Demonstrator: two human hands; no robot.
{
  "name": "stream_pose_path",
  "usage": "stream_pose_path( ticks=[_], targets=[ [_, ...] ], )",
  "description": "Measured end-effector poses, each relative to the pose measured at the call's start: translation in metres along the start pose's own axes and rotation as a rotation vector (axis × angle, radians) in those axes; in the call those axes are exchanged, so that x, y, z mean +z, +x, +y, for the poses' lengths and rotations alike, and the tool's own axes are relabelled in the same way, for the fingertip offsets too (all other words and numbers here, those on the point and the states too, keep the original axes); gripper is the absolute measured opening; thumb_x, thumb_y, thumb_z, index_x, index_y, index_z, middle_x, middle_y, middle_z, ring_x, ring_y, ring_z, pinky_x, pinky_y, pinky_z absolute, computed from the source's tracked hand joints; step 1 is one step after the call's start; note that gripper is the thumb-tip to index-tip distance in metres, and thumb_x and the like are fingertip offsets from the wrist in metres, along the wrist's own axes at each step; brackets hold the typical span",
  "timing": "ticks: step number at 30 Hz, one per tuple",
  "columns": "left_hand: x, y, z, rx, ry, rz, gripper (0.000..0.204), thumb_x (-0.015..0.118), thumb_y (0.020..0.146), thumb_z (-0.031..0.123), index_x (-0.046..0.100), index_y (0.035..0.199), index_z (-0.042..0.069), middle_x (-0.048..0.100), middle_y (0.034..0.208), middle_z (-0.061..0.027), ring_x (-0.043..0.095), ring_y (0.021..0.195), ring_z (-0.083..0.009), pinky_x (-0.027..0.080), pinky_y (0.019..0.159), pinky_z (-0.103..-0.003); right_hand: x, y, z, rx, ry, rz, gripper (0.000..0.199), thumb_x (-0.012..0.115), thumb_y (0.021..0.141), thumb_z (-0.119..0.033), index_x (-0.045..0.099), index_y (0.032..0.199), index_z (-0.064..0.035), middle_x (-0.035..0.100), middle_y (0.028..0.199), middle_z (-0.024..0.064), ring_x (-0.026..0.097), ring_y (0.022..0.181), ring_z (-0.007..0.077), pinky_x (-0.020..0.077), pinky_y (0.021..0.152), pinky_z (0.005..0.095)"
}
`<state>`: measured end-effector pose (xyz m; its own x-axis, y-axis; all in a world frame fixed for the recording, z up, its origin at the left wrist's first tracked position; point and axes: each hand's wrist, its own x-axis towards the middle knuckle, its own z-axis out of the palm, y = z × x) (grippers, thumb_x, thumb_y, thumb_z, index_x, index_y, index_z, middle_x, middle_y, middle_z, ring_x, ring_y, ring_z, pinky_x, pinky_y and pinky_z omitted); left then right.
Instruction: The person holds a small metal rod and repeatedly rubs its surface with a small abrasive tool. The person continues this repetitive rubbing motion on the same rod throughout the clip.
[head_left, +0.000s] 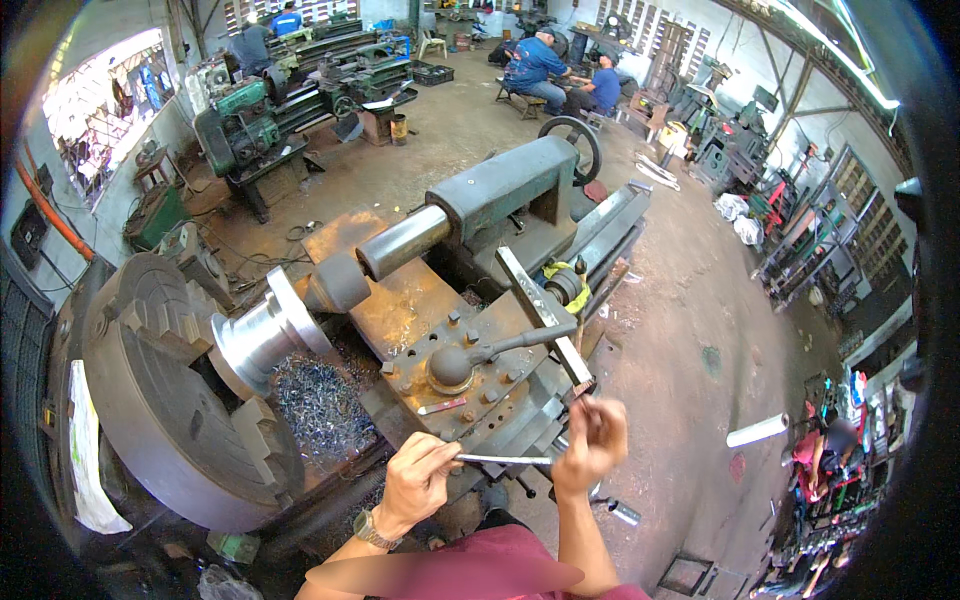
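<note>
My left hand [418, 480], with a watch on its wrist, pinches one end of a thin silvery strip [505, 460]. The strip's other end meets my right hand [592, 445], whose fingers are curled and slightly blurred. Both hands are in front of a large lathe's tool post, which carries a ball-ended clamp lever [450, 370]. A long metal bar [540, 315] slants across behind the lever, its near end just above my right fingers. To the left, the big chuck [165, 400] grips a shiny flanged workpiece [262, 340], its far end against the tailstock centre [338, 284].
Metal chips [315, 405] heap below the workpiece. A small red-and-white piece [442, 406] lies on the tool post. Behind are the tailstock [510, 190] with handwheel [571, 150], another lathe [290, 110] and seated people [535, 72]. A white roll [757, 430] is on the floor at right.
</note>
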<state>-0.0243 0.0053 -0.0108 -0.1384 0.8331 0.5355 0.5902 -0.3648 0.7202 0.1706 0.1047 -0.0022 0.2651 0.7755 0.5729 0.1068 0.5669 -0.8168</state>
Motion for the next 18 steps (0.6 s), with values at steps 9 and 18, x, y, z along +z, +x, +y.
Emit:
stream_pose_path(
  ticks=[9,18],
  targets=[
    [0.022,-0.006,0.026,-0.201,0.141,0.243,0.026,0.072,0.069,-0.015,0.074,0.093,-0.003,0.071,0.082,-0.0140,0.067,0.074,-0.0286,0.054,0.068,-0.036,0.042,0.045,0.038,-0.013,0.145,-0.180,0.017,0.069,0.080,0.012,0.071,0.091,-0.0015,0.058,0.091,0.0085,0.058,0.085,0.0223,0.0450,0.075,0.0314],
    [0.041,-0.006,0.049,-0.373,0.313,0.362,0.023,0.068,0.075,-0.014,0.075,0.092,-0.001,0.072,0.082,-0.0120,0.069,0.076,-0.0272,0.055,0.071,-0.035,0.008,0.044,0.019,0.183,0.191,-0.488,0.012,0.071,0.087,0.003,0.067,0.099,0.0005,0.064,0.094,0.0102,0.059,0.084,0.0205,0.0483,0.076,0.0341]
  ],
)
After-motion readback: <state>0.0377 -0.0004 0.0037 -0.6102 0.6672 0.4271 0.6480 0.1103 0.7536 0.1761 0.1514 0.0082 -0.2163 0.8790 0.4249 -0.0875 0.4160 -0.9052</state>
